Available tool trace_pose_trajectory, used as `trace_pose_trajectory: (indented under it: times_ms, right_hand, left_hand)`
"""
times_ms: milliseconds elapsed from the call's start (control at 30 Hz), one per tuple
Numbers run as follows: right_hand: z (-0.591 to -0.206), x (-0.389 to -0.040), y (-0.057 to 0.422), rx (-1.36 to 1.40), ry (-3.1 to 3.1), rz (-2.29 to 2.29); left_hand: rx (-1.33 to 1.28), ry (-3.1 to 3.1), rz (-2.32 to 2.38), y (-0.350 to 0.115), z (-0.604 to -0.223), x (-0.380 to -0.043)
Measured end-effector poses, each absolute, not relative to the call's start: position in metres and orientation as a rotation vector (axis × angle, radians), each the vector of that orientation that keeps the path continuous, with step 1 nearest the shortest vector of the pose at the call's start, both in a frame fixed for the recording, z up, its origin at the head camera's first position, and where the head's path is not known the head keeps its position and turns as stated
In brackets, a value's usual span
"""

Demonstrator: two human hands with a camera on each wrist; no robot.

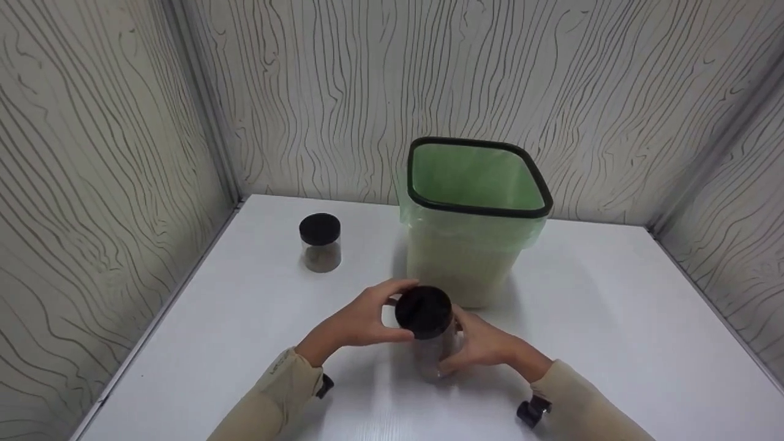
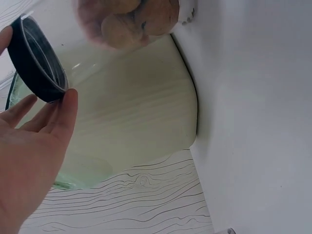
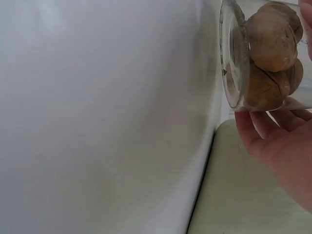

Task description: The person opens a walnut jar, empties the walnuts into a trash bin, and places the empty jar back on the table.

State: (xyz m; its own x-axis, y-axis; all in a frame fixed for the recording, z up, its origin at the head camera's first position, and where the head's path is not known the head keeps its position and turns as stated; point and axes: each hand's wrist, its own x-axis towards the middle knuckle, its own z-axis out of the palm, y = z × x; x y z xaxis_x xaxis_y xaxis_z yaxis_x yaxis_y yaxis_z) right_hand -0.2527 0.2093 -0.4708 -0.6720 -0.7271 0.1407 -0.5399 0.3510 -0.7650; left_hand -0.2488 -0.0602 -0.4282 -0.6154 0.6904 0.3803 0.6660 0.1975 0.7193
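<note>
A clear jar with a black lid is held between both hands in front of the bin. Several brown, round, walnut-like things lie inside, near its base. My left hand grips the lid's rim, fingers on the far side and thumb on the near side. Lower down, the right hand holds the jar's clear body with curled fingers and thumb. In the left wrist view the lid sits at the jar's mouth, fingertips against its edge.
A second, shorter jar with a black lid stands on the white table at the back left. Behind the hands is a pale bin with a black rim and green liner. Wood-patterned panels enclose the back and sides.
</note>
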Motion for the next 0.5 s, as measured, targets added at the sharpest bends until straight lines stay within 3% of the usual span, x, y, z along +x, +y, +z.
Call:
trace_pose_trajectory:
  times_ms: [500]
  right_hand:
    - [-0.451, -0.25, 0.229, -1.111, 2.252, -1.191]
  left_hand:
    - [1.441, 2.444, 1.378, -0.054, -0.429, -0.244]
